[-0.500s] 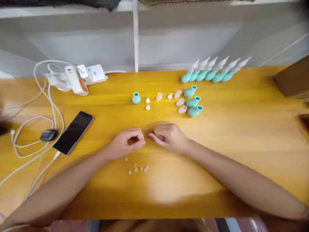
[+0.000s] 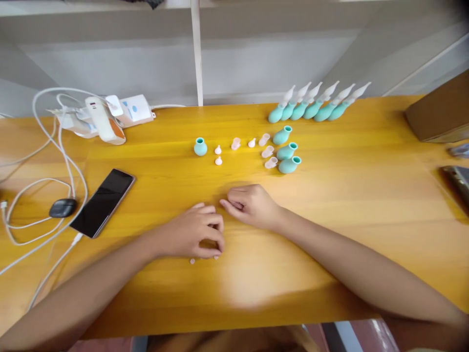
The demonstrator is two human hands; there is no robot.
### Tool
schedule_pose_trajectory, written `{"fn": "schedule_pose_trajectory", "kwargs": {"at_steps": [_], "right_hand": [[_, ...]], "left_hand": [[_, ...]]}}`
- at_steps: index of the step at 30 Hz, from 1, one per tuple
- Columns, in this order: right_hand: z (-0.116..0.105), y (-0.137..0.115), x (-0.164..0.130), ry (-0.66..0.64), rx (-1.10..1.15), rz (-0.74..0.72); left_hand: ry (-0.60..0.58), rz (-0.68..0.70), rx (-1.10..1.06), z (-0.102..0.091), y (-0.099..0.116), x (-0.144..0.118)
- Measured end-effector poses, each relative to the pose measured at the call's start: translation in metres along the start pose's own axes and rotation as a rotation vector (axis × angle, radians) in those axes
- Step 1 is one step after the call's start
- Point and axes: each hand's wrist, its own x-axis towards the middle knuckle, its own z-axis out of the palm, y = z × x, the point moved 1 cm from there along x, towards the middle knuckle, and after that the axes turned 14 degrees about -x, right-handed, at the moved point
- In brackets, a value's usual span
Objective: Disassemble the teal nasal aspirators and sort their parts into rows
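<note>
Your left hand point(image 2: 196, 233) lies flat, fingers curled down over the tiny pink caps point(image 2: 192, 261), near the counter's point(image 2: 330, 205) front edge. Your right hand point(image 2: 251, 205) rests just behind it, loosely curled, holding nothing you can see. The counter is bare to the right. A phone point(image 2: 102, 201) and cables point(image 2: 54, 161) crowd the left. Farther back sit teal bulbs point(image 2: 287, 151).

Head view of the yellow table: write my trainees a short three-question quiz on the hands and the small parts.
1. True or false: the left hand covers most of the small pink discs.
2. How many teal bulbs with white tips lie in the back row? A four, B six, C nine.
3. Which dark flat thing lies left of the hands?

Key: 1 true. 2 B. 3 the phone.
</note>
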Motion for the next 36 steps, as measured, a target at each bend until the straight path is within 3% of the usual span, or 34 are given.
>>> {"fn": "schedule_pose_trajectory", "kwargs": {"at_steps": [6,10,13,17,22,27,30,36], "right_hand": [[-0.02,0.003,0.002,0.009,-0.064,-0.004],[-0.059,0.013,0.01,0.01,-0.454,0.188],[-0.088,0.024,0.014,-0.099,-0.719,0.379],[-0.108,0.034,0.013,-0.296,-0.845,0.469],[-0.108,0.033,0.009,-0.47,-0.911,0.463],[-0.104,0.031,0.009,-0.528,-0.889,0.465],[-0.099,0.039,0.005,-0.482,-0.827,0.466],[-0.094,0.052,-0.001,-0.248,-0.737,0.355]], "left_hand": [[0.003,0.003,-0.034,0.0,-0.002,0.0],[0.052,0.001,-0.118,-0.001,-0.002,0.0],[0.139,0.002,-0.212,-0.002,-0.004,0.001],[0.255,-0.016,-0.324,-0.003,-0.005,0.0],[0.329,-0.083,-0.462,-0.005,-0.003,-0.002],[0.355,-0.128,-0.52,-0.004,-0.004,-0.002],[0.362,-0.13,-0.512,-0.004,-0.005,-0.002],[0.356,-0.115,-0.485,-0.004,-0.005,-0.002]]}}
